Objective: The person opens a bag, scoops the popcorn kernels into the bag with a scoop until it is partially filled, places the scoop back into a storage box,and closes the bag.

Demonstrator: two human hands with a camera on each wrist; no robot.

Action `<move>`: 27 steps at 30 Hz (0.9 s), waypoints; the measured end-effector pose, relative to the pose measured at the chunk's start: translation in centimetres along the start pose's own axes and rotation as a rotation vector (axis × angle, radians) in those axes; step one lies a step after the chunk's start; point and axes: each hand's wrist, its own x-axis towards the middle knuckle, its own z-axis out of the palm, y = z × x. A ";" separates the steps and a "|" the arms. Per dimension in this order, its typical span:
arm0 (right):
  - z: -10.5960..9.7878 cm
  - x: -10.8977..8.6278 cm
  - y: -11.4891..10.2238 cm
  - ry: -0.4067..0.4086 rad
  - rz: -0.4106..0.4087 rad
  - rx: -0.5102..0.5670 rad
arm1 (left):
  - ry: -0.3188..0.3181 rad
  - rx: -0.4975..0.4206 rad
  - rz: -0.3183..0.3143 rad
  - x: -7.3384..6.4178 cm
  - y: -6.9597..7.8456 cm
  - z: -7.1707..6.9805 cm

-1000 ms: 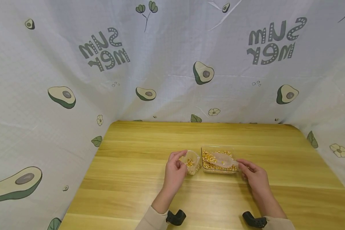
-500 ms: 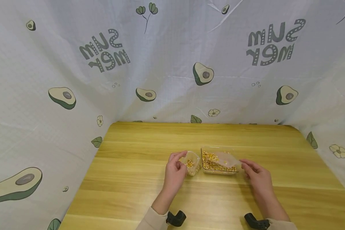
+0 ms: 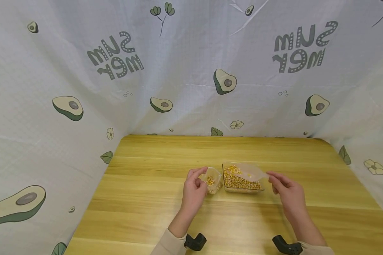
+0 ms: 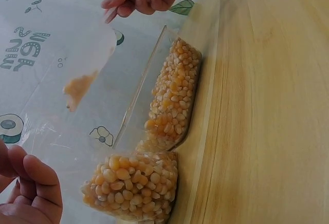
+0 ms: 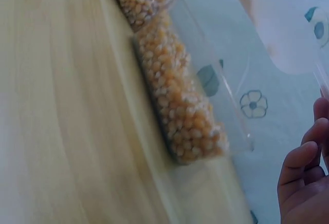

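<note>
My right hand (image 3: 286, 191) pinches the thin handle of a translucent scoop (image 3: 251, 171), which carries some yellow corn kernels at its far end. In the left wrist view the scoop (image 4: 95, 52) hangs tilted above a clear rectangular container (image 3: 244, 191) filled with corn kernels (image 3: 239, 182). Just left of the container stands a clear plastic bag (image 3: 215, 185) with corn kernels in its bottom. My left hand (image 3: 193, 193) pinches the bag's open top edge with thumb and fingers. In the left wrist view the bag (image 4: 131, 185) rests full-bottomed on the table.
The wooden table (image 3: 146, 191) extends around the container and bag. Behind it and at both sides hangs a white curtain (image 3: 185, 106) printed with avocados. A black wrist mount (image 3: 195, 242) sits on the left sleeve, another black mount (image 3: 286, 245) on the right.
The scoop has risen out of the kernels in the container, my right hand lifting slightly up and to the right. My left hand stays at the bag.
</note>
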 end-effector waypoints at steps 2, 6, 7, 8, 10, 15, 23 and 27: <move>0.2 -0.2 -0.6 -0.006 -0.005 0.012 | -0.002 -0.002 0.000 0.0 0.0 0.0; 0.8 -0.6 -1.5 -0.020 -0.035 0.046 | 0.001 0.004 -0.001 0.0 0.0 0.0; 0.9 -0.7 -1.7 -0.025 -0.044 0.056 | 0.002 0.002 -0.002 0.0 0.0 0.0; 1.1 -0.8 -1.9 -0.028 -0.053 0.063 | 0.003 0.003 -0.003 0.0 0.1 0.0; 1.3 -1.0 -2.2 -0.038 -0.068 0.070 | 0.005 0.004 -0.008 0.0 0.1 0.0; 1.8 -1.2 -2.7 -0.065 -0.095 0.036 | -0.001 0.005 -0.016 0.0 0.2 0.0; 2.3 -1.4 -2.9 -0.103 -0.134 -0.109 | -0.015 0.010 -0.012 0.0 0.2 -0.1; 2.6 -1.4 -3.0 -0.108 -0.167 -0.157 | -0.021 0.011 -0.008 0.0 0.1 -0.1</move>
